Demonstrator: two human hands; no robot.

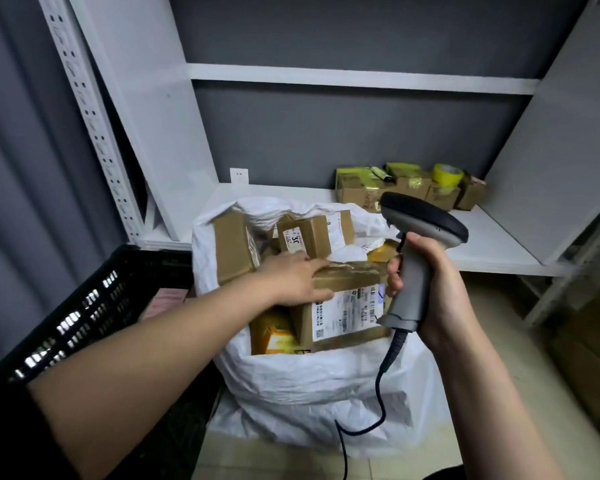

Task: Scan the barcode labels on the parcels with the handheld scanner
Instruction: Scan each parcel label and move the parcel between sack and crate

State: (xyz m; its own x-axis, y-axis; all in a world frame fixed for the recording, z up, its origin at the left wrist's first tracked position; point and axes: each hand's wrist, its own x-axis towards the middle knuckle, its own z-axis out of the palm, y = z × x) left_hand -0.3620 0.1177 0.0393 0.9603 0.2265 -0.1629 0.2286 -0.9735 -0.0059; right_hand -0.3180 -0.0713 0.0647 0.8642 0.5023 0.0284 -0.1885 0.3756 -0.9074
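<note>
We see a white sack (312, 386) standing open on the floor in front of a white shelf (492, 244), and it is packed with cardboard parcels. Our left hand (297, 277) reaches into the mouth of the sack and rests on the nearest box (340, 306), fingers curved over its left edge and thumb lying along its near side, so the hand is grasping that box. The box lies with its white label (347, 315) turned up toward us, the print and barcode too blurred to read. Our right hand (437, 289) is wrapped around the grey handle of the scanner (416, 258), holding it upright just right of the box, its dark head tipped left and away from us over the sack. A faint bluish glow shows at the right edge of the label, beside the fingers on the handle. The scanner's black cable (381, 386) drops from the handle base and curls down over the front of the sack. Farther into the sack sit more parcels (305, 237), some with labels. To the left stands a black crate (94, 306). On the far right of the shelf rest taped boxes (406, 188) with a roll of yellow tape (447, 174) on top.
</note>
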